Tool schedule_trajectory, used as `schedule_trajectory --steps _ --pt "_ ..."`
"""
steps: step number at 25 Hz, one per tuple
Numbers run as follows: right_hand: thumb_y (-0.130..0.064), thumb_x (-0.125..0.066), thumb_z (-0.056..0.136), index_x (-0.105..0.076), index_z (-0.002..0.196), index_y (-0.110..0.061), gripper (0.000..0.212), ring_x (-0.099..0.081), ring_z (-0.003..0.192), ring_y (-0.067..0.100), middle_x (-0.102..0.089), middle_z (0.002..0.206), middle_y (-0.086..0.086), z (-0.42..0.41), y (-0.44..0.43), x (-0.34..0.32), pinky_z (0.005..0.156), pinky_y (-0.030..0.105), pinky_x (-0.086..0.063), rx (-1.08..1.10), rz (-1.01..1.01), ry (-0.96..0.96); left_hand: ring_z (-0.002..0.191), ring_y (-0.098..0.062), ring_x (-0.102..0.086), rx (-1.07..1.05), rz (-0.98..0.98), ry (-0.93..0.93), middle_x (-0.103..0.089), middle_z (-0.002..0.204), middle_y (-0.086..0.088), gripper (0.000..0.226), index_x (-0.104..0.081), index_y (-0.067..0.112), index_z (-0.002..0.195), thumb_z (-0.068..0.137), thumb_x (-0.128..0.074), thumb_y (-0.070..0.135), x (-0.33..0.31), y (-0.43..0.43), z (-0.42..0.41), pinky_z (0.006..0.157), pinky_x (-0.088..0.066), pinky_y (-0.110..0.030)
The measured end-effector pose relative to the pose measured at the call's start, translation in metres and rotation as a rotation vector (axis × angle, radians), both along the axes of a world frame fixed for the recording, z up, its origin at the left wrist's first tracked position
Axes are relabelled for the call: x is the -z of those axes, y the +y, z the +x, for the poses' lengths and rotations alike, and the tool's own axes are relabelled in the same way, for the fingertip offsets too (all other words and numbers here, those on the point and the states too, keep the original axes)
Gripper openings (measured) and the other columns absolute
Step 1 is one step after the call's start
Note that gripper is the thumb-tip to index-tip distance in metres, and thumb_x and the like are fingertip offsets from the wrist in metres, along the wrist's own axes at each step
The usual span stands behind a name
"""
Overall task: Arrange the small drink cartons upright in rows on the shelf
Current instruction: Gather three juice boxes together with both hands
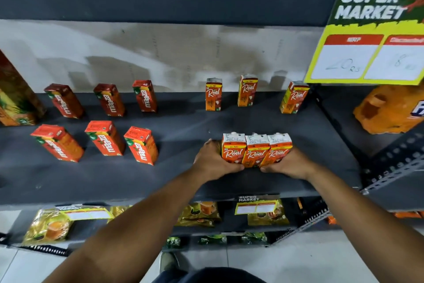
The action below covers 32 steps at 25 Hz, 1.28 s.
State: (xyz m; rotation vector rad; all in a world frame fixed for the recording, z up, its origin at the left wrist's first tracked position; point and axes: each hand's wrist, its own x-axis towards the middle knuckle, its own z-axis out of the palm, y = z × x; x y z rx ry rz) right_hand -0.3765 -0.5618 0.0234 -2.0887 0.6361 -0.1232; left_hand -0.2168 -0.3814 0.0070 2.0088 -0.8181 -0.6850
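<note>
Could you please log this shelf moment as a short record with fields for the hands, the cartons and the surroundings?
left hand: left hand pressed against the left side of three Real cartons
right hand: right hand pressed against their right side
held cartons: upright, touching side by side, at the front of the shelf
back row Real cartons: three, upright, spaced apart
Maaza cartons: six, two rows of three, upright, on the left
price sign: yellow Super Market sign, upper right

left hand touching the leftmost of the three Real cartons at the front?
Touching. Head view: the left hand wraps the outer side of the leftmost Real carton, with no gap visible between them.
</note>
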Motion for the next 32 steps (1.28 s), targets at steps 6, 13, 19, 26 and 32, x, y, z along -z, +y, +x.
schedule_trajectory --steps 6,13,19,26,32 --pt "-0.004 -0.09 0.058 -0.062 0.08 -0.04 0.05 -0.056 0.07 -0.026 -0.064 0.067 -0.038 -0.05 -0.005 0.003 0.059 -0.005 -0.038 0.041 -0.046 0.055 0.097 -0.007 -0.063 0.023 0.027 -0.021 -0.069 0.106 0.014 0.064 -0.061 0.043 0.096 0.04 -0.089 0.053 0.001 -0.008 -0.051 0.094 -0.051 -0.035" --pt "-0.019 -0.091 0.06 -0.064 0.071 -0.05 0.043 -0.054 0.067 -0.026 -0.058 0.066 -0.048 -0.057 -0.007 0.0 0.056 -0.004 -0.038 -0.028 -0.069 0.089 0.106 -0.014 -0.062 -0.011 0.043 -0.021 -0.068 0.112 0.007 0.068 -0.064 0.033 0.109 0.047 -0.092 0.045 0.0 -0.007 -0.062 0.097 -0.05 -0.043" --pt "-0.029 -0.092 0.054 -0.062 0.079 -0.053 0.046 -0.059 0.077 -0.014 -0.065 0.08 -0.029 -0.055 -0.012 0.005 0.071 0.016 -0.044 -0.023 -0.066 0.083 0.102 -0.012 -0.063 -0.033 0.052 -0.056 -0.068 0.11 0.007 0.074 -0.062 0.031 0.113 0.047 -0.092 0.044 -0.002 -0.006 -0.063 0.094 -0.052 -0.042" --pt "-0.028 -0.095 0.049 -0.062 0.088 -0.049 0.055 -0.062 0.086 -0.01 -0.068 0.089 -0.023 -0.056 -0.014 0.003 0.088 0.028 -0.05 -0.034 -0.021 0.088 0.111 -0.015 -0.058 0.006 0.05 -0.093 -0.064 0.118 0.007 0.085 -0.055 0.034 0.12 0.045 -0.09 0.051 -0.003 -0.002 -0.063 0.097 -0.049 -0.046" --pt "-0.035 -0.094 0.05 0.009 0.146 -0.046 0.141 -0.026 0.132 0.004 -0.025 0.143 -0.02 -0.096 -0.008 -0.001 0.105 0.029 -0.029 0.037 -0.007 0.048 0.125 -0.016 -0.046 0.119 -0.014 -0.014 -0.051 0.132 0.011 0.12 -0.022 0.052 0.134 0.039 -0.095 0.042 -0.004 0.008 -0.057 0.105 -0.041 -0.045"
